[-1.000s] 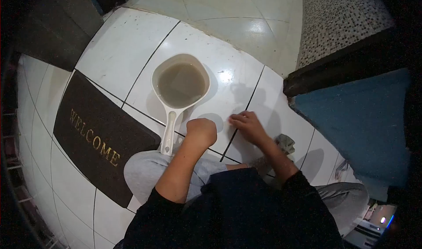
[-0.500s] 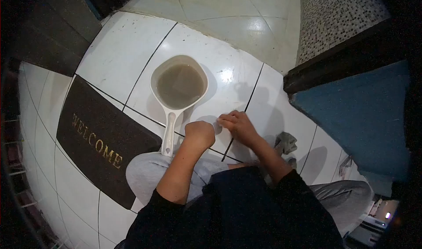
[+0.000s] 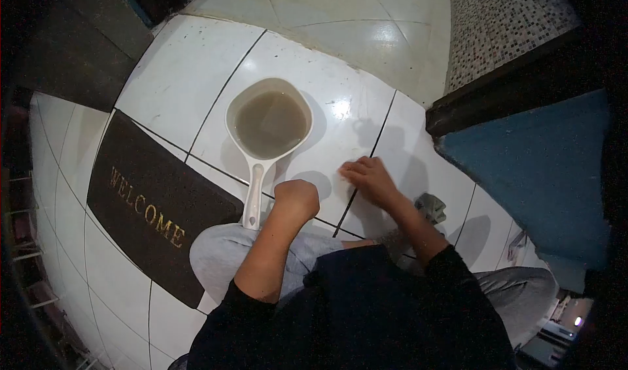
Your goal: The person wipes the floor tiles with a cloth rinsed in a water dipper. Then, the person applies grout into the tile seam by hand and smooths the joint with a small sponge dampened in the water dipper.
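Observation:
A white dipper (image 3: 302,144) with a long handle stands on the tiles, holding cloudy greyish water. Just right of its handle, my left hand (image 3: 297,200) is curled into a fist above the floor. Its fingertips face away, so whatever it grips is hidden. My right hand (image 3: 369,177) hovers over the tiles to the right of the left one, fingers stretched toward the left and slightly blurred; I see nothing in them. Beside my right forearm lies a crumpled grey cloth (image 3: 430,208).
A dark mat (image 3: 147,200) lettered WELCOME lies on the left. White floor tiles (image 3: 176,63) meet a beige tiled floor (image 3: 327,7) at a raised edge. A blue panel (image 3: 530,174) and a mosaic wall (image 3: 504,33) stand on the right.
My right hand has moved right, away from my left hand, and the gap between them has widened. My left hand stays closed in nearly the same place. The dipper has not moved on the floor.

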`<state>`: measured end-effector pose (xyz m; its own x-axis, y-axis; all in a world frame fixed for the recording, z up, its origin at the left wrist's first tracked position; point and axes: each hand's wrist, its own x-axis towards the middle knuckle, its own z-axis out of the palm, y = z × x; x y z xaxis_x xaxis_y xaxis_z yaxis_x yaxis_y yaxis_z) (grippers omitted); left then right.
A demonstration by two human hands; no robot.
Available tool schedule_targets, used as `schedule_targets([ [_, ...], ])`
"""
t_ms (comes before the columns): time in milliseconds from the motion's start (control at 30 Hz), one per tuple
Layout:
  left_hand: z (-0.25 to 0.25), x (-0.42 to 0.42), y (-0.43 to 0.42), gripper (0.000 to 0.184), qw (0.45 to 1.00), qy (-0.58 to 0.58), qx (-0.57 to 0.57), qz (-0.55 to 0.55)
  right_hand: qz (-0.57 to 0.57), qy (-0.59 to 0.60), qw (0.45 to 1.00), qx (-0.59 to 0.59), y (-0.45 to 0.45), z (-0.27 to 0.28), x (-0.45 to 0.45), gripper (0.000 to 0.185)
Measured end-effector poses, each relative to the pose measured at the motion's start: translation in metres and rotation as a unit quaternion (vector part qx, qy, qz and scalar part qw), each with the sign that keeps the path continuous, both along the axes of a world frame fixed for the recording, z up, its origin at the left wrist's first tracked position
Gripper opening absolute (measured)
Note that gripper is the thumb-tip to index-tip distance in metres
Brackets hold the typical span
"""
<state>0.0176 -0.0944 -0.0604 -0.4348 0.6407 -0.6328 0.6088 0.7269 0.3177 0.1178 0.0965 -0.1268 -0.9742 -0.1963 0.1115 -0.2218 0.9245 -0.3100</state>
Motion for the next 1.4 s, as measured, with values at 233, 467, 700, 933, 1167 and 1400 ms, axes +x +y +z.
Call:
schedule_targets([
  [233, 0.011, -0.001, 0.017, 0.022, 1.000, 0.011, -0.006, -0.017, -0.013, 0.021, 1.000, 0.000, -0.014, -0.004, 0.004, 0.030],
  [467, 0.001, -0.001, 0.008, 0.020, 0.999, 0.004, -0.038, -0.007, -0.009, -0.011, 1.000, 0.008, 0.011, 0.004, 0.016, 0.032],
  [700, 0.006, 0.002, 0.013, 0.020, 1.000, 0.020, 0.000, -0.010, -0.007, 0.007, 1.000, -0.027, -0.028, 0.000, -0.005, 0.031],
  [933, 0.004, -0.002, 0.011, 0.021, 1.000, 0.017, -0.018, -0.005, -0.036, -0.027, 0.999, 0.027, 0.020, 0.010, 0.018, 0.032],
  [1167, 0.005, -0.003, 0.008, 0.024, 0.999, 0.011, 0.035, 0.011, -0.012, 0.000, 1.000, -0.025, -0.035, 0.000, -0.008, 0.029],
  [1400, 0.005, -0.003, 0.015, 0.020, 0.999, 0.035, 0.001, -0.013, -0.049, 0.006, 0.999, -0.016, 0.009, 0.003, 0.018, 0.027],
])
